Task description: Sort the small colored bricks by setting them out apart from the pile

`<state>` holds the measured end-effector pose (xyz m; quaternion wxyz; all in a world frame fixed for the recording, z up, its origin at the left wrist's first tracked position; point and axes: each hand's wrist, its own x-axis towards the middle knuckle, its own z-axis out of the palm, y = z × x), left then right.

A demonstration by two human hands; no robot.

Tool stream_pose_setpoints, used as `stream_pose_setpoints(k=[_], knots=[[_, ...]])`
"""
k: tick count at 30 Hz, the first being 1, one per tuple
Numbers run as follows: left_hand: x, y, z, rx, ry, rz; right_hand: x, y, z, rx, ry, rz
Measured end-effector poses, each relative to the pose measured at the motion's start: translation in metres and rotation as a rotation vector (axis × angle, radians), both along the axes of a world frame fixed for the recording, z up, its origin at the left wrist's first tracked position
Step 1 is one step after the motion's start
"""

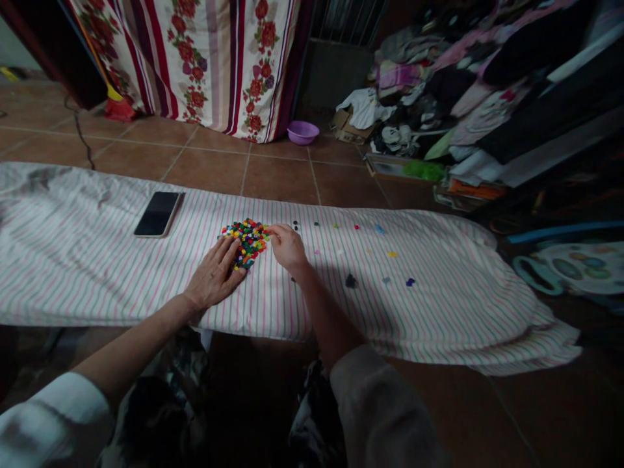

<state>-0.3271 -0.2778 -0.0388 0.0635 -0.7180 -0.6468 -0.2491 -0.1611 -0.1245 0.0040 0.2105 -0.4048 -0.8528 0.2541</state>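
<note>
A pile of small multicoloured pieces (pixel 252 239) lies on the striped cloth (pixel 195 260). My left hand (pixel 213 273) rests flat at the pile's left side, fingers stretched over its edge. At the pile's right edge, my right hand (pixel 287 247) has its thumb and fingers pressed together; whatever is between the fingertips is too small to make out. To the right, small groups of pieces sit apart by colour, among them black (pixel 295 225), red (pixel 357 227), blue (pixel 380 229), yellow (pixel 392 254), dark grey (pixel 351 281) and dark purple ones (pixel 410 282).
A phone (pixel 158 214) lies on the cloth left of the pile. Beyond the cloth-covered surface are a purple basin (pixel 303 132), a floral curtain (pixel 224 65), a red dustpan or broom head (pixel 119 108) and heaped clothes (pixel 439 84). A patterned plastic item (pixel 585 266) is at the right.
</note>
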Motion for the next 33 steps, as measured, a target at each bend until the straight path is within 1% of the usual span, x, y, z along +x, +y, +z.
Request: stream_pose_setpoints(k=[3,7,9,12,14,17,20,22,26,27,29,33], knots=[[-0.008,0.005,0.000,-0.019,-0.016,0.043,0.002,0.002,-0.002,0.029,-0.046,-0.033],[-0.023,0.020,-0.005,-0.061,0.004,0.110,0.002,0.000,-0.006,0.018,-0.131,0.001],[-0.030,0.030,-0.009,-0.058,0.008,0.127,0.001,-0.001,-0.007,-0.009,-0.135,0.003],[-0.037,0.039,-0.014,-0.025,-0.009,0.050,0.000,-0.001,-0.007,-0.079,-0.079,-0.005],[-0.037,0.040,-0.015,-0.004,-0.027,0.005,0.000,0.000,-0.007,-0.131,-0.020,0.024],[-0.032,0.034,-0.013,0.008,-0.047,-0.015,-0.001,0.001,-0.007,-0.187,0.062,0.079],[-0.025,0.025,-0.009,0.008,-0.063,-0.024,-0.002,0.003,-0.010,-0.208,0.130,0.091],[-0.022,0.017,-0.007,0.026,-0.043,-0.047,-0.003,0.005,-0.012,-0.211,0.144,0.061],[-0.018,-0.001,-0.007,0.129,0.085,-0.101,-0.003,0.014,-0.016,-0.169,0.089,-0.066],[-0.016,-0.005,-0.008,0.144,0.113,-0.093,-0.003,0.016,-0.017,-0.154,0.077,-0.089],[-0.012,-0.014,-0.008,0.137,0.140,-0.039,-0.002,0.019,-0.018,-0.120,0.059,-0.118],[-0.001,-0.024,-0.006,0.043,0.138,0.124,-0.003,0.018,-0.018,-0.067,-0.011,-0.114]])
